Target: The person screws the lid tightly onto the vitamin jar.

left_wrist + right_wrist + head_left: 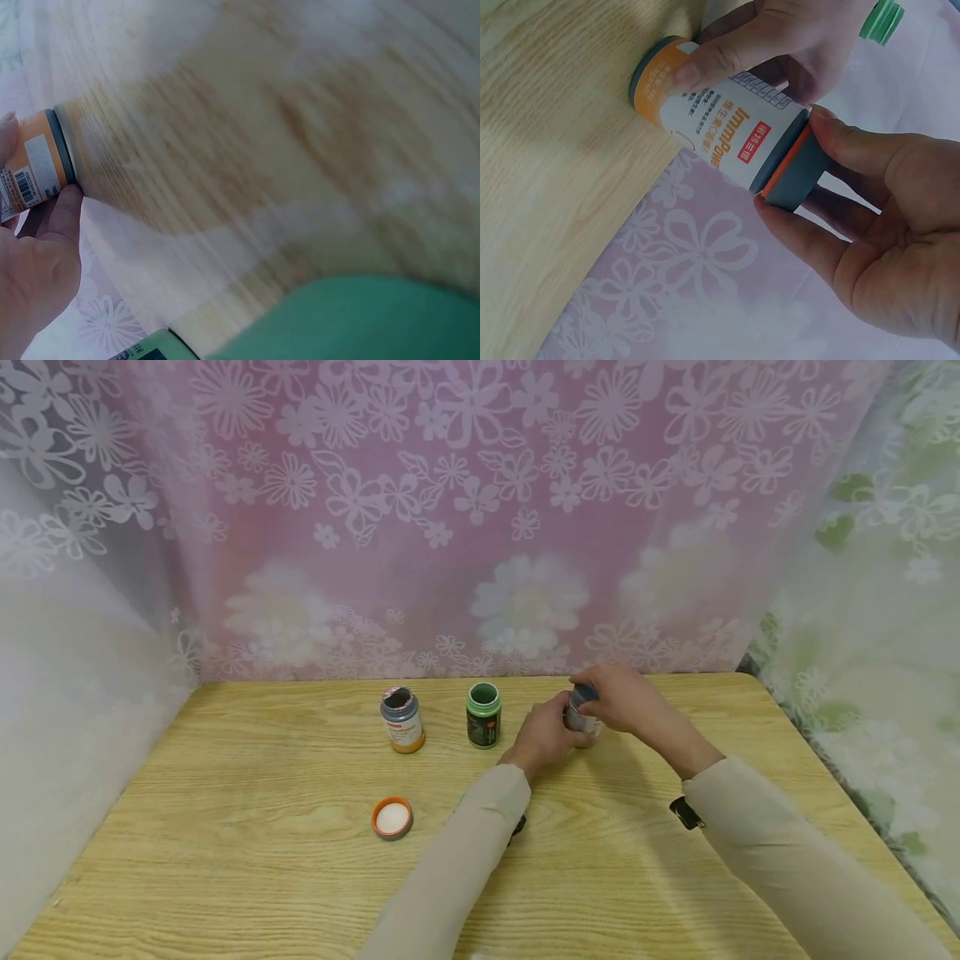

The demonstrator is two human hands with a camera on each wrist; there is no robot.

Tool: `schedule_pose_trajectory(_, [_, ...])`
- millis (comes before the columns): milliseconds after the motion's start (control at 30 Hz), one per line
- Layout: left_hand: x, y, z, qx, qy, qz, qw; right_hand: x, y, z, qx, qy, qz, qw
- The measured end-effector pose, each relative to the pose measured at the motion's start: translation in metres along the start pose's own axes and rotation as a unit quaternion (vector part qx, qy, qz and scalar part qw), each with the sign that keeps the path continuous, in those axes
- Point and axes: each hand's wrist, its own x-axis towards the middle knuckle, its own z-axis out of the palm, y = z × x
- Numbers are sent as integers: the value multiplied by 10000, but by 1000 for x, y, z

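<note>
A supplement bottle with a white and orange label stands at the right back of the table. My left hand grips its lower body from the left; the fingers reach near the base. Over the top, my right hand holds the grey screw cap between thumb and fingers. An orange rim shows under this cap in the right wrist view, where the cap is on the bottle's mouth.
An uncapped green bottle and an uncapped grey bottle with an orange base stand to the left. A grey-orange cap lies inside up on the wooden table. Behind hangs a pink flowered curtain.
</note>
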Motion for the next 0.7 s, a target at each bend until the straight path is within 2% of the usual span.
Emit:
schedule_pose_trajectory(467, [0,2,1,39,-31,-80,10000,1,2,-1,196,-140,187,9995])
schedule_pose_trajectory(700, [0,3,1,-188,-54,-124,9997,0,6,1,170,21,-29,9998])
